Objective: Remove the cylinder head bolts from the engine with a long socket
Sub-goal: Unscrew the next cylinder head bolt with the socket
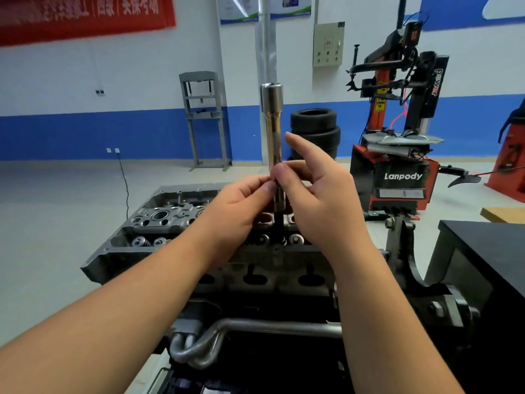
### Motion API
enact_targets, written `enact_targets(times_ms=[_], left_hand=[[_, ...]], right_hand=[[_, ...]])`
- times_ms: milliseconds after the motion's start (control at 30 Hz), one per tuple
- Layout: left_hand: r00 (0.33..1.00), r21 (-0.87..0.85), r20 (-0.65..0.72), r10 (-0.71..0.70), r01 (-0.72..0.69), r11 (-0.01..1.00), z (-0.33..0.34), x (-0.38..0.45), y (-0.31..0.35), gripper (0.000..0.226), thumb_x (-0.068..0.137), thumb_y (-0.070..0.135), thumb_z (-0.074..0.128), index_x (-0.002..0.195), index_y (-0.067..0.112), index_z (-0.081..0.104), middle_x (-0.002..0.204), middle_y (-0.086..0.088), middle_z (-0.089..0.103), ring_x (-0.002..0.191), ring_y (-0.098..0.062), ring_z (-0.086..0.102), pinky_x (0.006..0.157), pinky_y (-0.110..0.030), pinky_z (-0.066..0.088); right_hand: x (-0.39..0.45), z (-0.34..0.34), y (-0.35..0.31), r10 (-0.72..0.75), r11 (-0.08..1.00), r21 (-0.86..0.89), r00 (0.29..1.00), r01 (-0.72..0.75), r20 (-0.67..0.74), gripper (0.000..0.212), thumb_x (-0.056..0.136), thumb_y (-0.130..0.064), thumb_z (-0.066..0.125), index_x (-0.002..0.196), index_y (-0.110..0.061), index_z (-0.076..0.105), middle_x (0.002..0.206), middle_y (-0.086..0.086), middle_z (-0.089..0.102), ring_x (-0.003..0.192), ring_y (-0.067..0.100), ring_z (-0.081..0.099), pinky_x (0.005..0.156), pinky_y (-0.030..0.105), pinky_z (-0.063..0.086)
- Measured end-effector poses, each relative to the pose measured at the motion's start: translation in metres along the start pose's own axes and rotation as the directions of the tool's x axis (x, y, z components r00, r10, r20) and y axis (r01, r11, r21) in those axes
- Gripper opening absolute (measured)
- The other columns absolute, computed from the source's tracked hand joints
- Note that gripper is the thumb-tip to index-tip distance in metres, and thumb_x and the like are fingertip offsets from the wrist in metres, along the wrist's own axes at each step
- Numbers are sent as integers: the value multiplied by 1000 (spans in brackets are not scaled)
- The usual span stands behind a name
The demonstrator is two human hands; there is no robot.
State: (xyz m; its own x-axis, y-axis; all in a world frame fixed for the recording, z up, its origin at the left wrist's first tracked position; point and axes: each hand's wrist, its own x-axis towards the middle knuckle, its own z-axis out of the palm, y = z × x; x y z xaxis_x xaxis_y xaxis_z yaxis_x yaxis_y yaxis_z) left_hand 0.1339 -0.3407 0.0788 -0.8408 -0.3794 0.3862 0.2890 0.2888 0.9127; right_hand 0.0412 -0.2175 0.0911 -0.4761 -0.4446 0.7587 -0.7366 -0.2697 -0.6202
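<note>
A long chrome socket [273, 137] stands upright above the middle of the cylinder head [159, 220], its wider open end at the top and its lower end pointing down toward the head. A dark bolt shank [279, 223] shows just below the socket's lower end, running down between the valve springs [142, 241]; whether it is seated in the socket cannot be told.

The left hand [235, 211] comes in from the near left and pinches the socket's lower part between thumb and curled fingers. The right hand [321, 194] comes in from the near right and also grips the lower part with thumb and curled fingers, while its index finger is stretched up alongside the shaft.

The cylinder head sits on top of the engine, with oval ports along its near face. Below it, near the viewer, a bundle of metal exhaust pipes [199, 345] curves leftward. A black engine stand bracket [406, 251] holds the engine on the right, beside a dark bench [488, 251].

Farther off, a stack of tyres [315, 132] sits against the blue-and-white wall, a red tyre changer [397, 155] stands to the right, and a grey press frame [204, 120] stands to the left.
</note>
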Motion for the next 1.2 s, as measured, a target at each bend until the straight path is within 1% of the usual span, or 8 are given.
enact_targets(times_ms=[100, 233, 367, 567, 800, 900, 1000, 1200], left_hand=[[998, 81, -19, 61, -59, 995, 1, -2, 0, 33, 99, 47, 60, 124, 28, 71, 112, 0, 78, 102, -19, 73, 86, -41, 58], [987, 106, -125, 97, -84, 991, 2, 1, -4, 28, 87, 39, 72, 106, 21, 65, 98, -5, 77, 93, -25, 73, 77, -40, 59], [998, 33, 4, 61, -61, 998, 1, 2, -7, 32, 93, 19, 72, 125, 20, 68, 118, 0, 77, 116, -16, 71, 92, -26, 57], [1000, -82, -19, -6, 5, 997, -4, 0, -5, 33, 105, 28, 48, 128, 13, 68, 124, -11, 75, 121, -34, 67, 111, -58, 46], [995, 22, -80, 60, -58, 998, 3, 0, -3, 35, 89, 52, 72, 116, 28, 74, 110, -11, 76, 94, -23, 68, 81, -39, 53], [994, 27, -86, 62, -60, 998, 3, 2, -5, 28, 82, 49, 77, 106, 35, 72, 112, -6, 77, 107, -23, 72, 92, -40, 55], [999, 6, -20, 47, -47, 999, 3, 3, -6, 34, 92, 31, 71, 124, 21, 69, 120, -4, 76, 118, -21, 70, 103, -40, 55], [1000, -80, -8, -12, 11, 997, -2, 1, -5, 33, 104, 29, 52, 130, 15, 68, 126, -14, 73, 125, -37, 64, 113, -57, 45]], right_hand=[[-2, 4, -2, -35, 999, -2, 998, 35, 57, 39, 99, -29, 62, 135, -17, 61, 104, -12, 71, 101, 9, 68, 86, 39, 59], [-2, 5, -2, -42, 998, -48, 996, 46, 84, 27, 96, -29, 68, 119, -16, 68, 103, -3, 69, 95, 16, 67, 81, 42, 58], [-1, 6, 2, -39, 993, -109, 999, 38, -6, 15, 95, -25, 69, 108, -19, 73, 95, -4, 67, 91, 12, 62, 83, 38, 53], [-2, 3, 3, -13, 1000, -1, 1000, 13, 5, 34, 99, -18, 64, 133, -18, 63, 96, -14, 70, 92, 5, 68, 84, 28, 57], [-3, 5, -2, -32, 999, 3, 998, 32, 57, 27, 98, -31, 64, 123, -21, 67, 109, -7, 68, 102, 10, 66, 88, 40, 56], [-2, 6, 0, -30, 999, -42, 1000, 29, -10, 21, 93, -31, 71, 110, -19, 73, 99, -4, 67, 92, 11, 65, 82, 36, 56], [-2, 6, 3, -62, 995, -87, 996, 56, -67, 14, 93, -23, 72, 104, -14, 75, 94, -2, 70, 88, 10, 65, 80, 32, 53], [-3, 6, 7, -63, 996, -71, 995, 57, -80, 25, 98, -23, 62, 120, -14, 70, 95, -11, 71, 92, 6, 67, 83, 30, 55]])
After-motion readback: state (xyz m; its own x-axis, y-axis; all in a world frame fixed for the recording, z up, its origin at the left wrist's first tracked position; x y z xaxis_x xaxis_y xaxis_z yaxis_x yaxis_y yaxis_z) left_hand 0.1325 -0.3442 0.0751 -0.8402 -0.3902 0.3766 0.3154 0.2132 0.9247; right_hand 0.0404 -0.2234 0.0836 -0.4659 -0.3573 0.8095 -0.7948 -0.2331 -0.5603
